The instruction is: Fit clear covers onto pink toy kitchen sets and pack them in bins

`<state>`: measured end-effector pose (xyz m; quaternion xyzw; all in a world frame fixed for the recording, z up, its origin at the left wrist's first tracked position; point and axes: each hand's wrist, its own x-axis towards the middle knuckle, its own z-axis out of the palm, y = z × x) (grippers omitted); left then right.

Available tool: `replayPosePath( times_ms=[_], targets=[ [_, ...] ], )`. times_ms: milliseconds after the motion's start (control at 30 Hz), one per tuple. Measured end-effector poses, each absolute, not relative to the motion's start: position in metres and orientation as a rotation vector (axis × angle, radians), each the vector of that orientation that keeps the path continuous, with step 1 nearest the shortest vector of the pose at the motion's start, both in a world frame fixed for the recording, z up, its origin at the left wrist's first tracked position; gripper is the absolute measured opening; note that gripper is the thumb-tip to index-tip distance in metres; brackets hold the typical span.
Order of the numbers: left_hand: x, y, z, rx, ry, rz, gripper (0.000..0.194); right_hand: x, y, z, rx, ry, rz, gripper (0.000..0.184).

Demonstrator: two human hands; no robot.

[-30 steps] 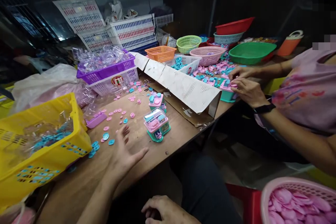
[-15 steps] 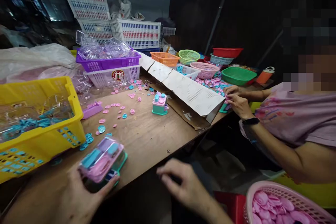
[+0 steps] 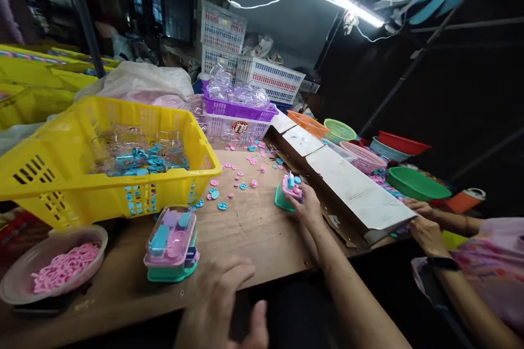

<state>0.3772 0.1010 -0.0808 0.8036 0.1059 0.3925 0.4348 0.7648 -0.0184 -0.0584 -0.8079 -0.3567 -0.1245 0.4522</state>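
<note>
My right hand (image 3: 308, 208) has its fingers around a small toy (image 3: 285, 200) with a green base and a pink and blue top, which stands on the table beside the cardboard divider. My left hand (image 3: 224, 297), blurred by motion, is at the table's front edge with nothing in it, thumb and fingers apart. To its left, a second toy of the same kind (image 3: 172, 245) stands upright under a clear cover. Loose pink and blue discs (image 3: 243, 186) lie scattered on the wooden table (image 3: 262, 240) behind both hands.
A yellow basket (image 3: 82, 191) with clear covers and blue parts stands at left. Below it is a bowl (image 3: 12, 283) of pink pieces. A purple basket (image 3: 237, 111) of clear covers stands behind. Right of the folded cardboard (image 3: 347, 182), a co-worker's hands (image 3: 426, 232) are busy near coloured baskets.
My left hand took the covered toy, carried it left and let go of it beside the yellow basket. My right hand rose from my lap and took hold of the other toy. The view swung left.
</note>
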Motion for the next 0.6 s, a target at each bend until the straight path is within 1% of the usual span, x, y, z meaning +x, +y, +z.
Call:
replayPosePath(
  times_ms=[33,67,100,167,200,267,333,367,433,500,533,600],
  targets=[
    [0.407,0.09,-0.078,2.039,0.159,1.02,0.077,0.752,-0.026,-0.06,-1.999,-0.904,-0.274,0.052],
    [0.436,0.086,-0.077,2.032,0.165,1.047,0.086,0.736,-0.033,-0.061,-1.988,-0.94,-0.208,0.053],
    [0.461,0.088,-0.078,2.029,0.189,1.045,0.099,0.719,-0.04,-0.059,-1.961,-1.001,-0.1,0.052],
    [0.497,0.103,-0.083,2.034,0.244,0.93,0.12,0.688,-0.053,-0.05,-1.869,-1.193,0.196,0.046],
    [0.507,0.112,-0.086,2.029,0.261,0.839,0.126,0.676,-0.058,-0.043,-1.823,-1.311,0.32,0.044],
    [0.516,0.126,-0.095,1.986,0.247,0.645,0.126,0.667,-0.062,-0.023,-1.784,-1.495,0.44,0.038],
    [0.516,0.128,-0.107,1.928,0.235,0.559,0.122,0.679,-0.056,-0.001,-1.815,-1.537,0.426,0.036],
    [0.515,0.125,-0.115,1.921,0.243,0.567,0.122,0.692,-0.047,0.009,-1.842,-1.503,0.393,0.039],
    [0.515,0.114,-0.131,1.952,0.292,0.652,0.127,0.726,-0.015,0.023,-1.927,-1.415,0.295,0.048],
    [0.517,0.102,-0.144,2.015,0.341,0.746,0.129,0.765,0.034,0.028,-2.074,-1.392,0.164,0.048],
    [0.518,0.098,-0.149,2.047,0.368,0.779,0.125,0.784,0.065,0.026,-2.176,-1.418,0.093,0.043],
    [0.518,0.095,-0.152,2.097,0.445,0.824,0.106,0.82,0.132,0.018,-2.256,-1.45,0.027,0.029]
  ],
)
